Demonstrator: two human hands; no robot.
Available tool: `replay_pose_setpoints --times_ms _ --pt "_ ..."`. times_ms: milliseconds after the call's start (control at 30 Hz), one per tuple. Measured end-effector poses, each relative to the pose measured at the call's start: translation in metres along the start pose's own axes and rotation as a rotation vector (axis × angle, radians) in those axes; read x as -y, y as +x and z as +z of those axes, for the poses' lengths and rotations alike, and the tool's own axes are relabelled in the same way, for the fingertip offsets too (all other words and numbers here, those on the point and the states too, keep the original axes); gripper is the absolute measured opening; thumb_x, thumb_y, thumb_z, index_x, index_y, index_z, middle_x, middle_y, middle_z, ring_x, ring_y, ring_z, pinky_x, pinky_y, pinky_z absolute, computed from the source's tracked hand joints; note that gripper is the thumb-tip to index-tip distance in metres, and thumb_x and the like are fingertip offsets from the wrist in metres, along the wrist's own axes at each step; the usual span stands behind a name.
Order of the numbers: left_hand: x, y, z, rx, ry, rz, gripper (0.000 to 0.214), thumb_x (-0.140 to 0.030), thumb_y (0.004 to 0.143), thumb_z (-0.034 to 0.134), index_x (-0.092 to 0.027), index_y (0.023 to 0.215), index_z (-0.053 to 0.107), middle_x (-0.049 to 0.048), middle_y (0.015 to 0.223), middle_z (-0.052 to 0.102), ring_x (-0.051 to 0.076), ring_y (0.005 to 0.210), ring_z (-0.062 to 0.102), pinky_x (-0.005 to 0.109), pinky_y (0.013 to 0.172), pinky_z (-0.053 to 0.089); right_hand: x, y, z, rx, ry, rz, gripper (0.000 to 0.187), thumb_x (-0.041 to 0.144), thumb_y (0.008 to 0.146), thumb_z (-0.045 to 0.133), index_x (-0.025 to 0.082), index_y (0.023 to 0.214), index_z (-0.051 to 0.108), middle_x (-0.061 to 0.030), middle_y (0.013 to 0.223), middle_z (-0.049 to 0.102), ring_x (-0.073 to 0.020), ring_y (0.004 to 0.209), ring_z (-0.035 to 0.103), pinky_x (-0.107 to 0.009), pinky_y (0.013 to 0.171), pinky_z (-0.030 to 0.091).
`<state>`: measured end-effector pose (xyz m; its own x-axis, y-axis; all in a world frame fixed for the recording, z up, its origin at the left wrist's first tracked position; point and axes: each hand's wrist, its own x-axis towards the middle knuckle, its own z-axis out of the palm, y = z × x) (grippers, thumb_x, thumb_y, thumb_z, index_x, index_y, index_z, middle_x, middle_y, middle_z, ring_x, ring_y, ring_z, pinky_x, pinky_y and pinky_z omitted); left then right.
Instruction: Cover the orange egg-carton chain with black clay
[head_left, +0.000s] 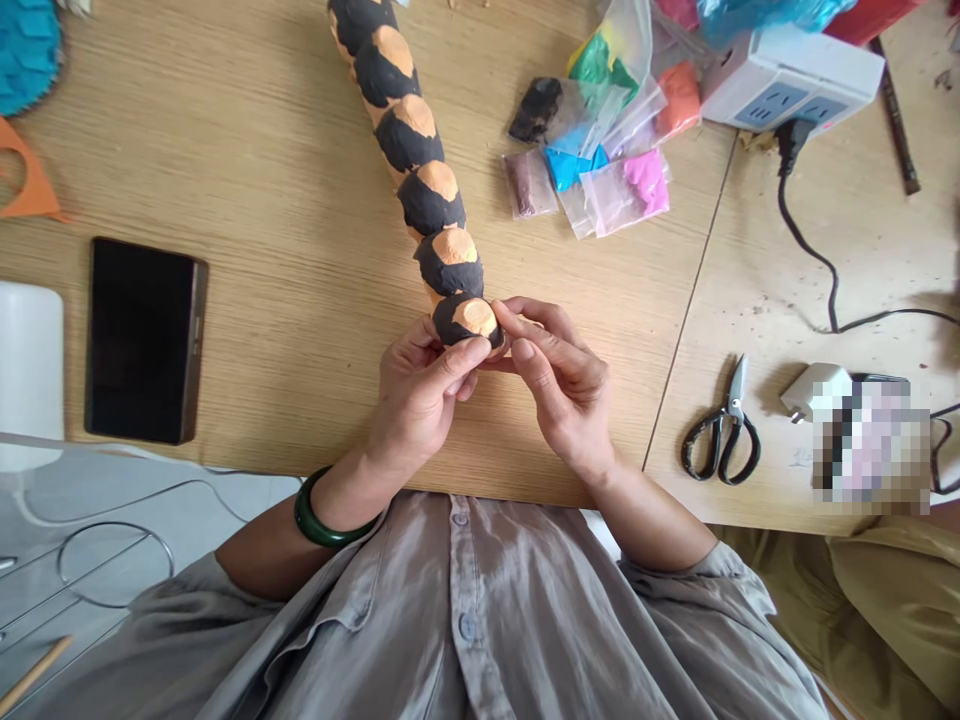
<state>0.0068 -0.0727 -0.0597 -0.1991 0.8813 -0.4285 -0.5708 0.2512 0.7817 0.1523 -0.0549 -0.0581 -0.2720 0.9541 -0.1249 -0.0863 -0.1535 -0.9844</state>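
Observation:
A long clay-covered stick (pixel 420 170) with black and orange scale-like patches lies across the wooden table (pixel 285 250), running from the top centre down to my hands. My left hand (pixel 420 400) grips its near end from the left, thumb pressed on the last black and orange patch (pixel 469 320). My right hand (pixel 559 385) closes on the same end from the right, fingers curled and pinching the clay. A green bangle (pixel 319 520) sits on my left wrist.
Small bags of coloured clay (pixel 600 150) lie at the upper right beside a white power strip (pixel 787 75) with a black cable. Black-handled scissors (pixel 724 430) rest right of my hands. A dark phone (pixel 142 340) lies at the left. Orange and teal paper shapes sit upper left.

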Motion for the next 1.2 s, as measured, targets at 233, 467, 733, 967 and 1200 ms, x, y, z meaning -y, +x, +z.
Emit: replay_pose_setpoints --times_ms 233,467,733,967,1200 --pt "0.003 0.001 -0.001 0.007 -0.022 -0.03 0.035 -0.028 0.074 0.1 -0.02 0.069 0.067 -0.0081 0.055 0.045 0.004 0.047 0.036 0.019 0.045 0.035 -0.004 0.001 -0.001 -0.002 -0.087 -0.099 0.032 0.049 0.105 0.069 0.034 0.127 0.086 -0.0068 0.134 0.074 -0.0254 0.127 0.072 -0.043 0.104 0.072" --pt "0.006 0.003 -0.001 -0.023 -0.04 -0.038 0.035 -0.031 0.065 0.106 -0.02 0.071 0.073 -0.0065 0.06 0.057 0.004 0.05 0.044 0.019 0.045 0.037 -0.005 0.001 -0.001 0.021 -0.112 -0.065 0.031 0.049 0.107 0.068 0.038 0.129 0.086 -0.0067 0.137 0.074 -0.027 0.121 0.075 -0.046 0.104 0.071" --pt "0.003 0.002 -0.001 0.101 0.001 -0.059 0.044 -0.038 0.068 0.106 -0.021 0.098 0.079 0.0014 0.091 0.078 0.012 0.076 0.07 0.02 0.059 0.057 -0.018 0.01 -0.009 -0.037 0.054 -0.002 0.028 0.049 0.106 0.072 0.037 0.126 0.087 -0.0052 0.137 0.073 -0.0278 0.136 0.071 -0.045 0.104 0.071" --pt "0.006 0.004 -0.005 0.061 0.018 -0.025 0.038 -0.049 0.072 0.103 -0.021 0.077 0.077 -0.0051 0.064 0.068 0.006 0.052 0.055 0.019 0.056 0.061 -0.016 0.009 -0.007 -0.041 0.119 0.049 0.029 0.049 0.104 0.073 0.031 0.122 0.088 -0.0074 0.135 0.072 -0.0287 0.138 0.071 -0.048 0.114 0.068" --pt "0.008 0.003 -0.006 0.03 0.038 -0.028 0.04 -0.054 0.073 0.1 -0.021 0.079 0.078 -0.0032 0.071 0.076 0.006 0.054 0.064 0.019 0.059 0.061 -0.018 0.009 -0.007 -0.051 0.119 0.063 0.028 0.052 0.102 0.075 0.034 0.118 0.089 -0.0044 0.132 0.075 -0.0259 0.134 0.072 -0.048 0.119 0.064"
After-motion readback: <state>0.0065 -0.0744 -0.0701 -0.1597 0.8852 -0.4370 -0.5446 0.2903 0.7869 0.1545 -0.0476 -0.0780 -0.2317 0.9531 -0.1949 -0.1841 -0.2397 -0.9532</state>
